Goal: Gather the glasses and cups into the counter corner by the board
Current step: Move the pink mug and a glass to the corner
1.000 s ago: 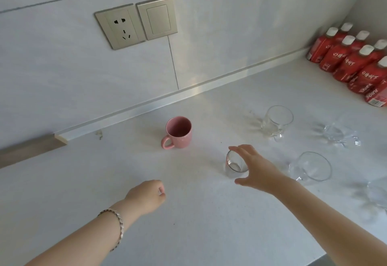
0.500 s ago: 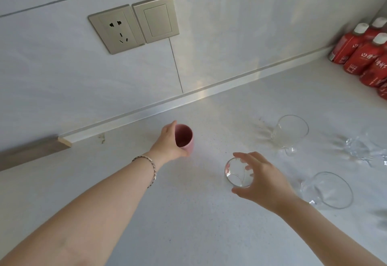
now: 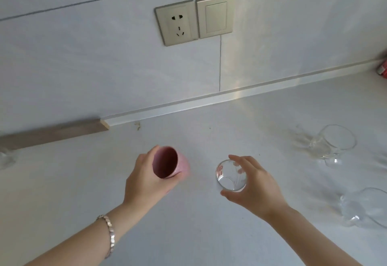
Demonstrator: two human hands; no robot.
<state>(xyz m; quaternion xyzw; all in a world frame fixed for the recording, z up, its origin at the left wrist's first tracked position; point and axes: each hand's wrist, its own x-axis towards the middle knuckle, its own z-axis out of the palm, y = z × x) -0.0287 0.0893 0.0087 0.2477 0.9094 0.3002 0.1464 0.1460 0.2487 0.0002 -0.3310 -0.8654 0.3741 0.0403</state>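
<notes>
A: What has changed?

B: The pink cup (image 3: 170, 163), standing on the counter (image 3: 209, 234) a second ago, is now lifted and tilted, wrapped by the left hand (image 3: 144, 182). The small glass (image 3: 230, 175) is pinched at its rim by the right hand (image 3: 257, 186). Carrying toward the board (image 3: 52, 134) is judged under way.

A: Any writing?

B: None can be read; the red bottle (image 3: 383, 70) is cut off at the edge.

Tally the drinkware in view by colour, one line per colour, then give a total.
Pink: 1, the pink mug in the left hand.
Clear: 4, the small glass in the right hand, the glass cup at upper right, the glass cup at lower right, and a partial glass at the left edge.
Total: 5
</notes>
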